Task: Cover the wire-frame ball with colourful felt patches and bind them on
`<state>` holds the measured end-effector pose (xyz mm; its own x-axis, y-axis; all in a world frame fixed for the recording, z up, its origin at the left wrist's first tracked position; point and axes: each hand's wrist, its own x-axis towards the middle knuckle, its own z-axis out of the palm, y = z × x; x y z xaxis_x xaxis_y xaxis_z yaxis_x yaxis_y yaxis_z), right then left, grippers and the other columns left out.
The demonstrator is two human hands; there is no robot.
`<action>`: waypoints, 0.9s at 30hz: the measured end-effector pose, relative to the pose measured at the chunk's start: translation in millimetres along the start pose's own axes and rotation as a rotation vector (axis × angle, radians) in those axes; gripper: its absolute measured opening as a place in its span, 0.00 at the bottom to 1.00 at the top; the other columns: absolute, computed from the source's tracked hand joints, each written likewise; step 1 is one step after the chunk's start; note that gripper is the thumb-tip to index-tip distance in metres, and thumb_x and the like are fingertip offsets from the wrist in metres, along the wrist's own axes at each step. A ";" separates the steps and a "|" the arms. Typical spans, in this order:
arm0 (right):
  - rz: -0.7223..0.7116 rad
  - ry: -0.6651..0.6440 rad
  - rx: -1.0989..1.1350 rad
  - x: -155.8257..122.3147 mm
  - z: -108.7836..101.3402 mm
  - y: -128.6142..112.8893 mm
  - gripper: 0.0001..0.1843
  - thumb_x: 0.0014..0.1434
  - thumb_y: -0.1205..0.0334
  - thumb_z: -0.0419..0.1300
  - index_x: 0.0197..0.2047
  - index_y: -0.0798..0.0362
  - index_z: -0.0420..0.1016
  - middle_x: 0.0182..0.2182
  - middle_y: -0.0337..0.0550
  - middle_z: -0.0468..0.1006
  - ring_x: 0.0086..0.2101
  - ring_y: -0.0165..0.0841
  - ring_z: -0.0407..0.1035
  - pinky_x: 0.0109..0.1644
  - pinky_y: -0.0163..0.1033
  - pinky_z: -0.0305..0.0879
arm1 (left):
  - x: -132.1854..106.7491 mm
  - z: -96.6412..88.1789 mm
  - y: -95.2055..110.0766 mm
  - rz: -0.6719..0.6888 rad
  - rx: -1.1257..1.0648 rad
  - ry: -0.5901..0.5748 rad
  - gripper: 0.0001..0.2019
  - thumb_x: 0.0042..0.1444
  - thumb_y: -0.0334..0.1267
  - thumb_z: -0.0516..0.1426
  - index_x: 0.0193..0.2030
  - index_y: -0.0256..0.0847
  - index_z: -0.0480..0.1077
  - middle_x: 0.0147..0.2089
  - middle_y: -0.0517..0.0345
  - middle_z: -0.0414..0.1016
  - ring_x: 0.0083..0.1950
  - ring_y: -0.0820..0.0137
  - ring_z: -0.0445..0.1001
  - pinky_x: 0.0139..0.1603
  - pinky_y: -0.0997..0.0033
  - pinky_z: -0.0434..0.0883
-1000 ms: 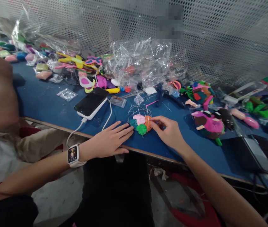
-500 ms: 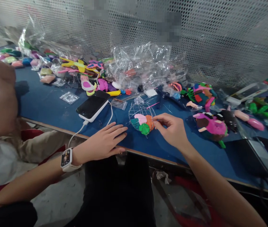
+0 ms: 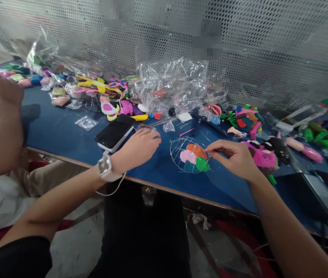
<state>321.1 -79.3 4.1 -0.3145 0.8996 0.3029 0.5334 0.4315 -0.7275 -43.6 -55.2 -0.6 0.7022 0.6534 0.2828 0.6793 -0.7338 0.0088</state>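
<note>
A small round wire frame lies on the blue table, partly filled with pink, orange, green and teal clay pieces. My right hand pinches the frame's right edge with thumb and forefinger. My left hand, a white watch on its wrist, hovers over the table beside a small clear plastic bag, fingers curled; whether it holds anything I cannot make out.
A black phone on a white power bank lies left of my left hand. Crumpled clear bags and many coloured clay figures line the mesh wall. Another person's arm rests at the left. A dark tablet lies at the right.
My right hand has dragged the wire frame to the right and turned it. My left hand has lifted off the table edge and moved forward toward the small plastic bag by the phone.
</note>
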 end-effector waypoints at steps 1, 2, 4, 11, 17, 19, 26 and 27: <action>-0.001 -0.012 0.010 0.8 -0.3 2.3 0.04 0.68 0.57 0.70 0.41 0.43 0.89 0.39 0.43 0.90 0.39 0.41 0.85 0.46 0.46 0.82 | 19.1 1.6 -1.9 -0.022 0.018 -0.013 0.15 0.77 0.29 0.52 0.54 0.36 0.82 0.59 0.44 0.84 0.59 0.56 0.83 0.64 0.53 0.79; -0.002 -0.024 0.019 1.9 0.1 4.0 0.04 0.68 0.56 0.71 0.41 0.43 0.89 0.39 0.44 0.90 0.39 0.41 0.85 0.45 0.46 0.82 | 38.6 3.2 -3.7 -0.056 0.040 -0.017 0.16 0.75 0.26 0.51 0.53 0.35 0.82 0.57 0.43 0.84 0.58 0.56 0.84 0.62 0.54 0.78; -0.006 -0.057 0.038 4.4 1.4 5.9 0.05 0.68 0.56 0.70 0.41 0.43 0.89 0.38 0.44 0.89 0.38 0.41 0.84 0.44 0.46 0.82 | 75.9 5.8 -7.6 -0.121 0.063 -0.035 0.18 0.72 0.22 0.51 0.54 0.32 0.82 0.55 0.38 0.84 0.59 0.52 0.83 0.59 0.54 0.78; -0.119 -0.164 0.003 4.9 -4.9 8.5 0.08 0.71 0.60 0.65 0.43 0.44 0.88 0.46 0.46 0.89 0.42 0.41 0.84 0.47 0.48 0.81 | 132.7 27.2 -25.6 -0.316 0.036 -0.115 0.19 0.71 0.21 0.50 0.56 0.32 0.82 0.54 0.35 0.84 0.56 0.51 0.84 0.52 0.56 0.75; -0.003 -0.134 -0.124 12.6 -5.5 20.6 0.10 0.72 0.58 0.63 0.48 0.46 0.87 0.46 0.47 0.89 0.43 0.42 0.83 0.46 0.49 0.77 | 125.4 50.0 -37.0 -0.208 -0.009 0.005 0.18 0.75 0.28 0.49 0.54 0.33 0.82 0.56 0.37 0.83 0.59 0.50 0.81 0.58 0.51 0.71; 0.030 -0.169 -0.146 21.2 -4.4 22.7 0.12 0.73 0.56 0.62 0.50 0.46 0.88 0.48 0.48 0.89 0.45 0.44 0.82 0.49 0.50 0.77 | 125.9 53.1 -36.9 -0.150 -0.069 0.047 0.18 0.76 0.30 0.50 0.56 0.35 0.82 0.60 0.39 0.83 0.61 0.52 0.79 0.61 0.51 0.72; -0.047 -0.490 -0.142 54.2 7.5 30.0 0.19 0.71 0.63 0.61 0.59 0.42 0.88 0.57 0.48 0.84 0.51 0.44 0.80 0.55 0.53 0.76 | 125.8 64.3 -25.7 0.034 -0.135 0.048 0.17 0.76 0.31 0.51 0.57 0.37 0.82 0.64 0.45 0.82 0.65 0.53 0.76 0.67 0.49 0.70; -0.070 -0.499 -0.150 57.3 10.9 32.1 0.20 0.70 0.65 0.61 0.59 0.42 0.89 0.57 0.48 0.83 0.52 0.44 0.79 0.57 0.53 0.75 | 125.0 65.5 -24.6 0.042 -0.136 0.046 0.18 0.76 0.31 0.51 0.57 0.38 0.82 0.65 0.44 0.81 0.66 0.53 0.75 0.68 0.49 0.70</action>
<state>311.7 -14.6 -8.7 -0.6698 0.7425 -0.0087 0.5926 0.5275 -0.6087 41.4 56.6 -28.2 0.7165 0.6151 0.3291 0.6124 -0.7805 0.1255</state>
